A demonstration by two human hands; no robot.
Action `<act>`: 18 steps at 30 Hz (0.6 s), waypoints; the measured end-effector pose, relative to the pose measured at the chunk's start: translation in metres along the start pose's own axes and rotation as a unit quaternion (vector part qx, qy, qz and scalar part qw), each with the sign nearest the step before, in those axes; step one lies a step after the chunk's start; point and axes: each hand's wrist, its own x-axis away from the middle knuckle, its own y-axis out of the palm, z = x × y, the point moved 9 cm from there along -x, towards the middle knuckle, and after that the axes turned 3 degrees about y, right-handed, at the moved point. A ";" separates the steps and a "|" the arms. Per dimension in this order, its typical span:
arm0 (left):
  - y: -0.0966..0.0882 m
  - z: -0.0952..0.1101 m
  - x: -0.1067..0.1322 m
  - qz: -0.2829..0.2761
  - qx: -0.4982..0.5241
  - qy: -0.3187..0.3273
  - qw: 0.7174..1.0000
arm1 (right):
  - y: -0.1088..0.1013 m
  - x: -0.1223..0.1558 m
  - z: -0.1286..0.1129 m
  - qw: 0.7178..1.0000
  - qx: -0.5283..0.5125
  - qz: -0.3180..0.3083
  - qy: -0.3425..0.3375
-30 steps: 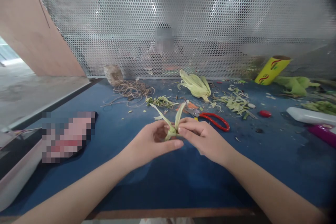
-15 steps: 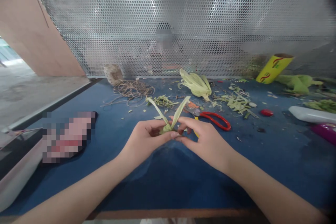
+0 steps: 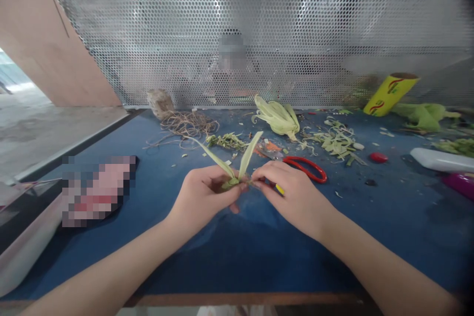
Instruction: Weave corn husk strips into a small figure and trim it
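My left hand [image 3: 203,197] and my right hand [image 3: 292,195] meet over the blue table [image 3: 237,252], both pinched on a small folded piece of pale green corn husk [image 3: 237,170]. Two long husk strips stick up and fan out from between my fingertips. Just behind my right hand lie red-handled scissors [image 3: 307,168]. A larger bundle of corn husk [image 3: 276,116] rests farther back, with cut husk scraps [image 3: 335,140] to its right.
A perforated metal screen [image 3: 259,29] stands behind the table, with a person seated beyond it. Tangled brown twine [image 3: 183,126] lies at the back left, a yellow roll [image 3: 390,94] at the back right. A white and a magenta object [image 3: 442,163] sit at the right edge.
My hands have stayed together on the husk piece and shifted slightly. The strips have spread wider, the left one now leaning further left.
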 end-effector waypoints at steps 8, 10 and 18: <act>-0.009 0.013 0.000 0.026 -0.094 0.043 0.994 | -0.015 -0.002 -0.001 0.999 0.001 -0.030 -0.013; -0.010 0.014 -0.001 0.020 -0.091 0.043 0.995 | -0.019 -0.002 -0.002 0.999 -0.001 -0.037 -0.021; -0.012 0.004 -0.005 0.015 -0.017 -0.060 0.998 | -0.034 -0.003 0.008 0.999 0.029 -0.036 -0.009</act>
